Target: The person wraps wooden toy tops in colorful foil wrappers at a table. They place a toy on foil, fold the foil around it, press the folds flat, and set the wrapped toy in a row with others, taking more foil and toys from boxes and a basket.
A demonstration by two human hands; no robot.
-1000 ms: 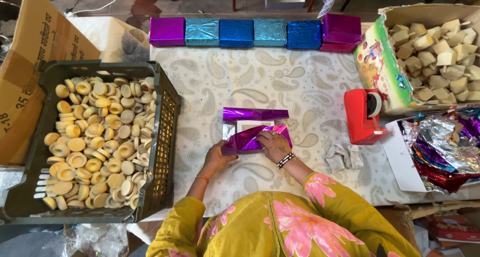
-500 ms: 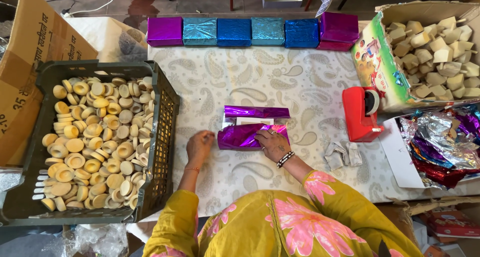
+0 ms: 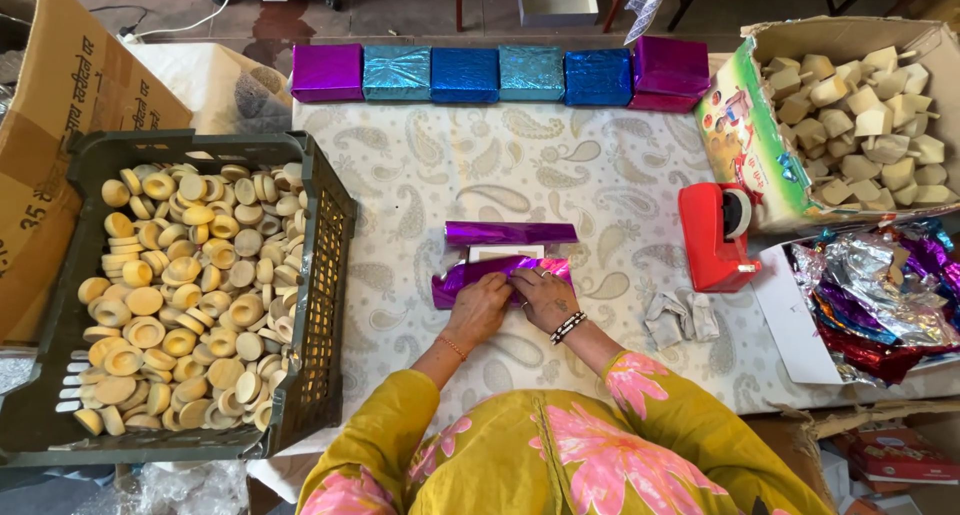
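A dark crate of round tan cakes is sitting at the left. Mid-table, the left hand and right hand are pressing down on purple foil wrap — fingers curled over it, pinching the fold. The foil looks thin, crinkly and slippery — best held at the folded edges. A red tape dispenser is standing to the right.

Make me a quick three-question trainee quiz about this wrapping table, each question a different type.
1. True or false: the left hand and right hand both press on the purple foil sheet.
2. How many foil-wrapped boxes line the table's far edge: A four, B six, C nine?
3. Fill in: the red tape dispenser stands on the person's ____ side.

Key: 1 true; 2 B; 3 right.
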